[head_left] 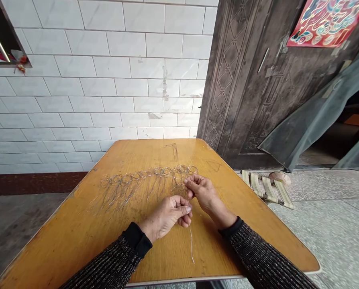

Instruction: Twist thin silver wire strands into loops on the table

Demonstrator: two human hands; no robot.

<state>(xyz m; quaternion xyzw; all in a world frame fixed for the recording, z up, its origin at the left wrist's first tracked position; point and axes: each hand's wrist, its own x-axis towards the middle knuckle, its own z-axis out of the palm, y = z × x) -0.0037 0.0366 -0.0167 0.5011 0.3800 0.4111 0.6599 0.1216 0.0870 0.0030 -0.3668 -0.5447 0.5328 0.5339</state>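
Note:
My left hand (174, 213) is closed in a pinch on a thin wire (192, 245), whose loose end hangs below the fingers over the table. Just above and to the right, my right hand (202, 190) pinches the upper part of the same wire, thumb against forefinger. Beyond both hands lies a row of looped wires (134, 176), each with a ring at the top and thin tails pointing toward me. The row runs across the table from left to right, and its right end comes close to my right fingers. What the fingertips cover of the wire is hidden.
The wooden table (227, 241) stands against a white tiled wall (113, 88). Bent wire pieces (174, 149) lie near its far edge. On the right are a dark carved door (242, 80), a hanging curtain (315, 108) and a low strapped stool (268, 188) on the floor.

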